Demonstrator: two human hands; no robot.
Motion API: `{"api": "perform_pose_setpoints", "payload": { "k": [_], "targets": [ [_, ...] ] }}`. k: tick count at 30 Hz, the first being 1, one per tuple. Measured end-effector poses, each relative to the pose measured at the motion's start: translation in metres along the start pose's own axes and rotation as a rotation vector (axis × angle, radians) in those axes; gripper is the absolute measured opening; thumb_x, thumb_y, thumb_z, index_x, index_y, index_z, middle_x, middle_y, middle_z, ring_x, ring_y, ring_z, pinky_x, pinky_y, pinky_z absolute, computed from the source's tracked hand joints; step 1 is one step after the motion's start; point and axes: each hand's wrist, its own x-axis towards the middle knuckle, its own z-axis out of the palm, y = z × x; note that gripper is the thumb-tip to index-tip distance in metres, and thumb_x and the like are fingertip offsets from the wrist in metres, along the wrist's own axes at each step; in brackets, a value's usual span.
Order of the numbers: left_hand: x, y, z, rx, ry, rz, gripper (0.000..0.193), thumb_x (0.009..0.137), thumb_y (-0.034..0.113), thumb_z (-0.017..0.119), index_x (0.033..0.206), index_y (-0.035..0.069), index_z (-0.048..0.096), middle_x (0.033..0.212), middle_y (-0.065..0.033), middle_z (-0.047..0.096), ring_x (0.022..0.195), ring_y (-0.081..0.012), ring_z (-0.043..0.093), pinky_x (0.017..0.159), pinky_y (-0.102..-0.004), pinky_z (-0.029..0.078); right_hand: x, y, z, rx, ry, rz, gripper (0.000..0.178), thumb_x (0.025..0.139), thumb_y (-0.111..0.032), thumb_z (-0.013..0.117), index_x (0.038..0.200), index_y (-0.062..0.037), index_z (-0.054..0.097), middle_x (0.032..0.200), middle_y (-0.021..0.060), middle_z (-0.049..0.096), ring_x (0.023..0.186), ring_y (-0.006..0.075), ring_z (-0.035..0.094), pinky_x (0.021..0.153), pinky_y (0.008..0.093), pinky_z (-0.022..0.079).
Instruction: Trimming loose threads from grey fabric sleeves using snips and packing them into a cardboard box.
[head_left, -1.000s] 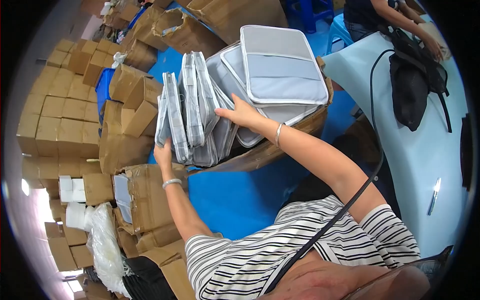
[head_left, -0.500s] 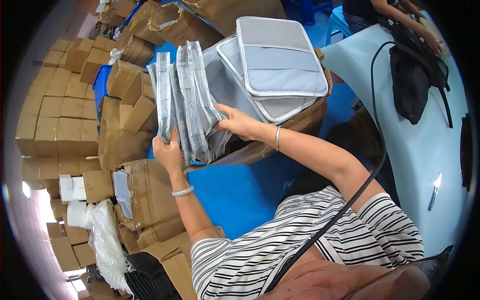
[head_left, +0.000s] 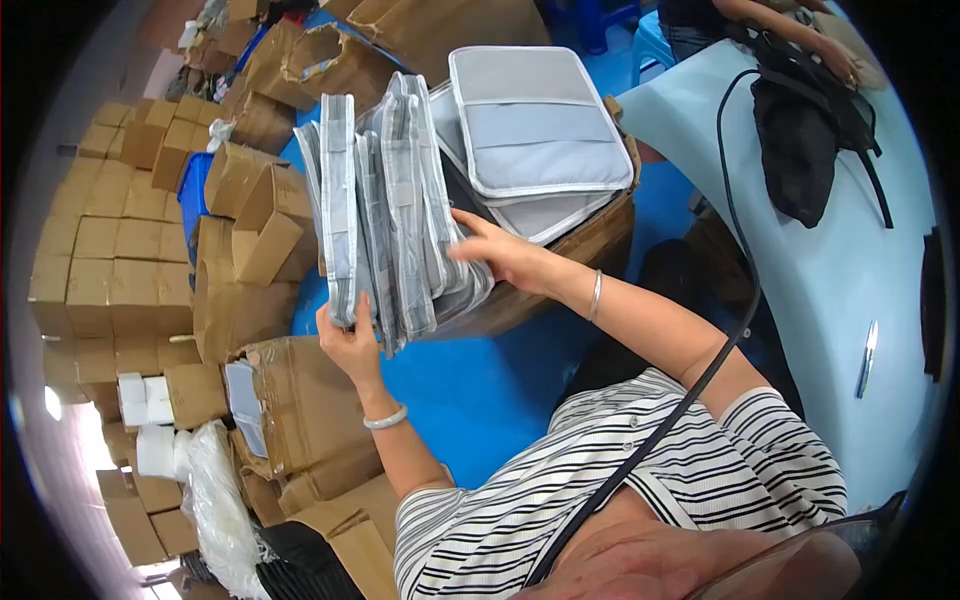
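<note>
A bundle of grey fabric panels (head_left: 405, 210) with white edging and clear-looking strips stands on edge, fanned slightly apart, at the left end of a cardboard box. My left hand (head_left: 352, 340) pinches the lower near corner of the leftmost panels, thumb in front. At the bundle's right side is my right hand (head_left: 510, 258), its fingers spread and apart, against or just beside the outer panel; exact contact is unclear. To its right, a flat grey fabric panel (head_left: 540, 145) with a pocket seam lies on similar pieces atop the box (head_left: 590, 228).
A pale blue table (head_left: 800, 320) curves along the right, with a black bag (head_left: 795, 150), a pen (head_left: 868, 358) and a co-worker's arm (head_left: 790, 25) at its far end. Stacked cartons (head_left: 110, 260) fill the left. A black cable (head_left: 740, 250) hangs across my right arm.
The bundle has shifted right and nearer, its panels spreading apart. My left hand has moved slightly right and nearer with it; my right hand has moved right, its fingers loosening from the edges.
</note>
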Motion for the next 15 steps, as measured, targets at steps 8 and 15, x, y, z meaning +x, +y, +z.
{"api": "perform_pose_setpoints", "payload": {
  "k": [8, 15],
  "targets": [
    [-0.013, 0.0, 0.01, 0.099, -0.004, 0.069, 0.022, 0.076, 0.009, 0.072, 0.09, -0.004, 0.061, 0.085, -0.0126, 0.056, 0.074, -0.0266, 0.055, 0.065, -0.0357, 0.043, 0.03, 0.006, 0.0, -0.223, 0.09, -0.125, 0.076, 0.062, -0.007, 0.067, 0.131, 0.0033, 0.036, 0.112, 0.0135, 0.055, 0.1, 0.0201, 0.054, 0.088, 0.0291, 0.044],
    [-0.039, 0.005, -0.007, 0.05, 0.042, 0.05, 0.018, 0.08, 0.005, 0.069, 0.088, -0.007, 0.058, 0.09, -0.0098, 0.052, 0.077, -0.0182, 0.053, 0.061, -0.0323, 0.043, 0.018, 0.021, 0.002, -0.157, -0.033, -0.197, 0.074, 0.067, 0.002, 0.059, 0.137, -0.0008, 0.034, 0.113, 0.0084, 0.056, 0.102, 0.0168, 0.052, 0.089, 0.0268, 0.041]
  ]
}}
